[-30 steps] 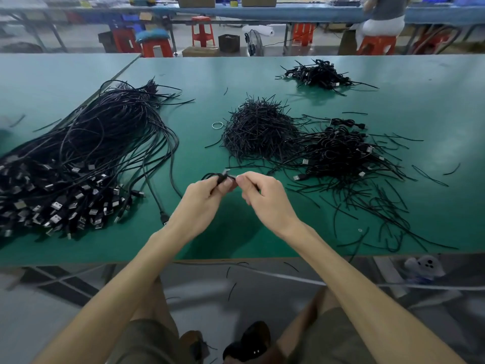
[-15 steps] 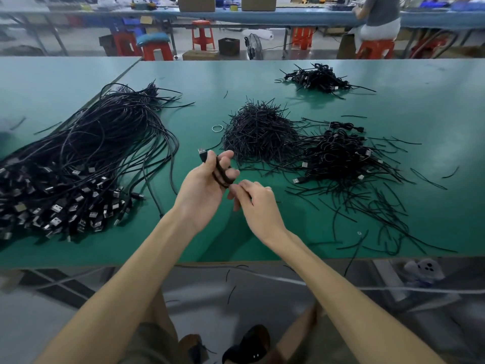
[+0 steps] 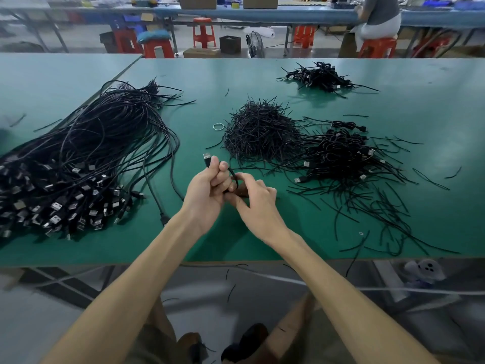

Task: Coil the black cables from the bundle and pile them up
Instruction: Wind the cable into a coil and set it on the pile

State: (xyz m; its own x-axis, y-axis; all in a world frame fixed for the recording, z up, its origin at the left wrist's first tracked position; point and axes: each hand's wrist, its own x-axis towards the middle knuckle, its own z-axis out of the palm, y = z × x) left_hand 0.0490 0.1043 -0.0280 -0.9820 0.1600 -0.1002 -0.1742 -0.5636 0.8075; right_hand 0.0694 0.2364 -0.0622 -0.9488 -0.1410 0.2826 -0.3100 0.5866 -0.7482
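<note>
One black cable [image 3: 234,177] is up in the air, over the near part of the table [image 3: 288,232], between the two hands. Its silver plug [image 3: 207,156] sticks out of the top of the left hand [image 3: 207,191], which is closed in a fist around the cable. The right hand [image 3: 256,199] touches the left one and pinches a small loop of the cable with thumb and finger. The fingers hide how many loops are made.

To do this step well, the person should probably keep each loop the same size and hold the loops tight so none slips out.

The big bundle [image 3: 78,164] of loose cables lies to the left. The pile of coiled cables [image 3: 341,153] lies to the right, beside a heap of short black ties [image 3: 259,130].
</note>
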